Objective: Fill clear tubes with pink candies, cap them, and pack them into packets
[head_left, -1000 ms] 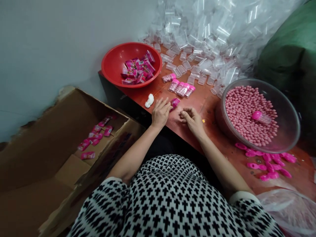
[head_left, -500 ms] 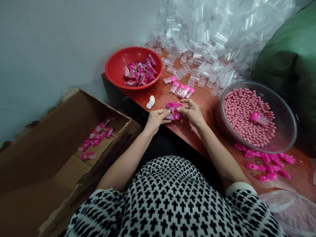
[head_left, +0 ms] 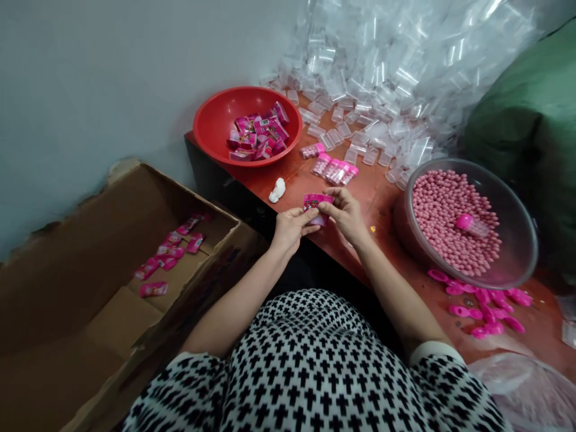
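Both hands pinch one small pink labelled packet [head_left: 316, 204] above the front edge of the red-brown table [head_left: 382, 198]. My left hand [head_left: 291, 227] grips its lower left side with thumb and fingers. My right hand [head_left: 344, 213] holds its right end, fingers curled. Just beyond lie several filled clear tubes with pink caps [head_left: 335, 170] in a row.
A red bowl [head_left: 216, 126] holds several pink packets. A clear bowl [head_left: 522, 240] of pink candies stands at right, loose pink caps [head_left: 483, 303] before it. Empty clear tubes [head_left: 387, 78] are heaped behind. An open cardboard box [head_left: 90, 282] at left holds packets. A white lump [head_left: 277, 190] lies nearby.
A second ago my hands rested on the table by the packet. They lifted it and now hold it between them, slightly turned and closer to me.
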`<action>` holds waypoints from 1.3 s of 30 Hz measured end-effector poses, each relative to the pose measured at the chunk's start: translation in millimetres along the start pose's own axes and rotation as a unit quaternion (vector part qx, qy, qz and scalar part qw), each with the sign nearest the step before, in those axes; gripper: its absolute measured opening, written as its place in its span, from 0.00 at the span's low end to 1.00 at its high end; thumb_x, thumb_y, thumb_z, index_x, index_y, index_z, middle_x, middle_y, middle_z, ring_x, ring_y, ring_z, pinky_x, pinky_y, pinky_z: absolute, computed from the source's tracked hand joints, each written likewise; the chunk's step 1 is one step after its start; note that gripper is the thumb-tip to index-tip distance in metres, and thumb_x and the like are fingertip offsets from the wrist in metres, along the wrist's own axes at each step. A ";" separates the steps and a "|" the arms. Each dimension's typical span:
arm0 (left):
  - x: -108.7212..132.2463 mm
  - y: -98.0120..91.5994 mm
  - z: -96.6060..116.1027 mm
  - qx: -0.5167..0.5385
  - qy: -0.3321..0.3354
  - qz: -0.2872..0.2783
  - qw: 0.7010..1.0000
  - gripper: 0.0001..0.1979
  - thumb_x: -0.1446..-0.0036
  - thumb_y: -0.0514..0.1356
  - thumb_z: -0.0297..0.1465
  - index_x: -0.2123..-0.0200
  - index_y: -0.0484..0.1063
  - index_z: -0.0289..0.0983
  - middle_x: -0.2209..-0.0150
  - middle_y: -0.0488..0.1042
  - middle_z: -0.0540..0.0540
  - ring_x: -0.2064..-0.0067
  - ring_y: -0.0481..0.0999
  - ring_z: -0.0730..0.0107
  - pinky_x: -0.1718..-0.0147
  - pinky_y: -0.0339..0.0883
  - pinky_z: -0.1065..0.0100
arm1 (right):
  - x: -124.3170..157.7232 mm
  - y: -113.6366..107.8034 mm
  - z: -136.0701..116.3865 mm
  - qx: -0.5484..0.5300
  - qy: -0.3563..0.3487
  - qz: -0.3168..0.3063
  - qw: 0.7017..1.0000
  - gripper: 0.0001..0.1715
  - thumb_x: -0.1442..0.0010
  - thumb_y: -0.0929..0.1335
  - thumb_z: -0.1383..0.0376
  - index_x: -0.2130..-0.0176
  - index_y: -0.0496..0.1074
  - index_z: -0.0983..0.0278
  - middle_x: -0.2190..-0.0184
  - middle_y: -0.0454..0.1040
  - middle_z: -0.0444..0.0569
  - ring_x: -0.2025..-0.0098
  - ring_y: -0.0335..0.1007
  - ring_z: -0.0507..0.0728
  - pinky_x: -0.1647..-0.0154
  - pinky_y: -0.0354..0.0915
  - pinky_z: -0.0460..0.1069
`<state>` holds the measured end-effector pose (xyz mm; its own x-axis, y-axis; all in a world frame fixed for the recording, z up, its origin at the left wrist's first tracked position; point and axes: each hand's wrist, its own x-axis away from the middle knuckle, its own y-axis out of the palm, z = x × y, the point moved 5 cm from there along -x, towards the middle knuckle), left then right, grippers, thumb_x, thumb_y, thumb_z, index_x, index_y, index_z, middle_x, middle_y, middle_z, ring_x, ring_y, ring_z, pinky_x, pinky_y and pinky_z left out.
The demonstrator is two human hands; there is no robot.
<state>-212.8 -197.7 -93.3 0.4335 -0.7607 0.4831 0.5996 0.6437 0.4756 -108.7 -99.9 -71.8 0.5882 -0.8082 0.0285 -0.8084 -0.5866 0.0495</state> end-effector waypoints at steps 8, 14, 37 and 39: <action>7.1 -12.4 8.6 -0.047 -0.018 -0.017 0.999 0.14 0.51 0.73 0.35 0.70 0.79 0.29 0.73 0.79 0.44 0.75 0.79 0.71 0.75 0.78 0.71 | -7.8 -8.1 15.3 0.032 0.047 -0.004 0.998 0.26 0.53 0.77 0.57 0.58 0.66 0.60 0.76 0.72 0.37 0.75 0.70 0.52 0.70 0.66 0.47; 3.2 -32.8 21.0 -0.065 0.023 0.013 0.998 0.15 0.59 0.77 0.33 0.73 0.79 0.29 0.77 0.78 0.46 0.76 0.77 0.73 0.76 0.75 0.74 | -13.9 -9.1 11.4 0.432 -0.055 -0.008 0.900 0.14 0.45 0.74 0.65 0.58 0.71 0.62 0.63 0.79 0.52 0.60 0.75 0.61 0.56 0.67 0.56; -13.0 -1.9 3.1 0.262 -0.074 0.110 0.956 0.06 0.39 0.66 0.29 0.68 0.74 0.34 0.71 0.79 0.48 0.70 0.81 0.70 0.62 0.77 0.68 | -47.2 -64.2 -34.8 0.625 0.051 0.155 0.763 0.17 0.34 0.62 0.64 0.55 0.73 0.73 0.57 0.78 0.69 0.53 0.77 0.70 0.52 0.68 0.61; -14.1 2.9 1.3 0.278 -0.080 0.108 0.951 0.06 0.37 0.65 0.31 0.67 0.75 0.35 0.71 0.79 0.48 0.68 0.82 0.69 0.60 0.76 0.66 | -20.9 -59.5 -29.1 0.497 0.007 0.139 0.857 0.15 0.35 0.63 0.58 0.59 0.72 0.68 0.64 0.79 0.59 0.61 0.77 0.63 0.58 0.70 0.56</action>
<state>-218.1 -185.0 -97.7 0.3720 -0.6115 0.6983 0.0393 0.7620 0.6464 -72.2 -46.6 -46.3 0.3653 -0.9269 -0.0865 -0.5334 -0.1323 -0.8354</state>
